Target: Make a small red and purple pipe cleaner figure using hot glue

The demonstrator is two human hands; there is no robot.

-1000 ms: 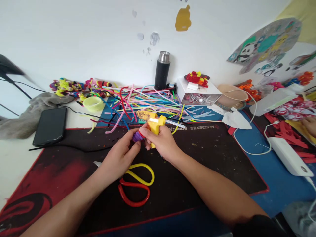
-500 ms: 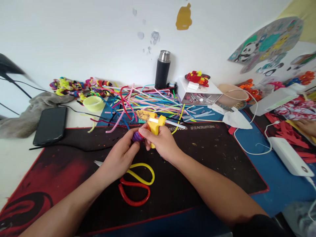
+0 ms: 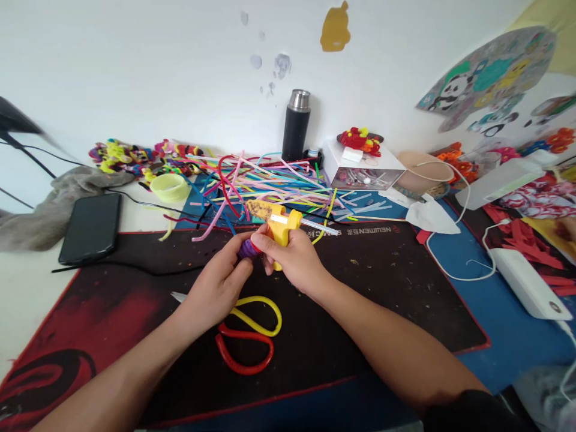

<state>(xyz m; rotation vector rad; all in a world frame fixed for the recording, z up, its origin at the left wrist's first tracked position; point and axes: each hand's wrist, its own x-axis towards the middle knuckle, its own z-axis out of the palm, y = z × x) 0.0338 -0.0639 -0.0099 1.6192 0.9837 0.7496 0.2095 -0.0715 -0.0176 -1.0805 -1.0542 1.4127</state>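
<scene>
Glue gun (image 3: 279, 225): held above the table (image 3: 504, 354), over the dark mat (image 3: 360, 312), between the table's left and right ends and on the near side of the strip pile. The mat, red-edged, covers much of the table. Pile of coloured strips (image 3: 274, 180): beyond the mat, towards the table's far edge, by the wall. Scissors (image 3: 247, 336): on the mat, nearer the table's near edge than the gun; one handle loop yellow, one red, a blade tip showing left of the left wrist.

Right hand (image 3: 301, 259): fingers closed around the gun's grip, thumb laid across towards the left hand. Left hand (image 3: 220, 279): fingers narrow, pinched on a purple piece (image 3: 247, 247). Gun body lies at the right thumb and index side; nozzle points left, above the near side of the pile. Clear glue stick (image 3: 319, 227) projects from its rear, to the right. Purple piece sits between the two hands, small red part (image 3: 255, 240) at its right end, by the right thumb.

Hidden: trigger, behind fingers; most of the purple piece; scissors' middle, under the left hand and wrist. Nozzle-tip contact with strips: cannot tell.
</scene>
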